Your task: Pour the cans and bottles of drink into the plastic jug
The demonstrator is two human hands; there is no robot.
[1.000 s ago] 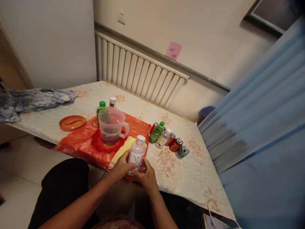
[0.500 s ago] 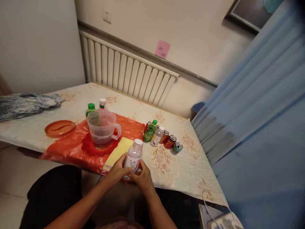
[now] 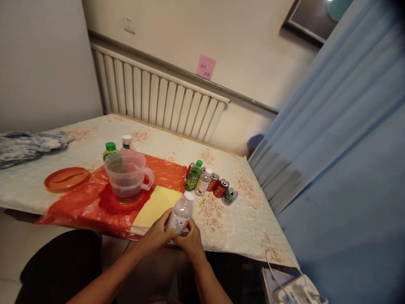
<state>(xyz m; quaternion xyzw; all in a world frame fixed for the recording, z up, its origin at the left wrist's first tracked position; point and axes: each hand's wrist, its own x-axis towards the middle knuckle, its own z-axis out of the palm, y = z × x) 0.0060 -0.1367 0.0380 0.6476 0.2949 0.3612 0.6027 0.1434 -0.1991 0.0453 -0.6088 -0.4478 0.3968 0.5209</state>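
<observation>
A clear plastic bottle [image 3: 182, 213] with a white cap and a printed label is held upright, slightly tilted, at the table's front edge. My left hand [image 3: 161, 231] wraps its left side, and my right hand [image 3: 190, 240] grips it low on the right. Just behind it lies a yellow paper pad [image 3: 160, 204] on a red plastic sheet [image 3: 85, 202]. Left of the pad, a clear measuring jug [image 3: 126, 175] stands on a red scalloped dish [image 3: 107, 202]. The fingers hide part of the bottle's lower half.
Right of the pad stand a green bottle [image 3: 193, 177], a white-capped bottle [image 3: 203, 183] and several cans, including a red one [image 3: 221, 188] and a teal one [image 3: 230, 196]. Behind the jug are two more bottles. An orange lid [image 3: 66, 179] and patterned cloth [image 3: 31, 145] lie left.
The view has swung a little to the right, so the table things appear further left. The bottle stays in both hands and leans slightly more to the right.
</observation>
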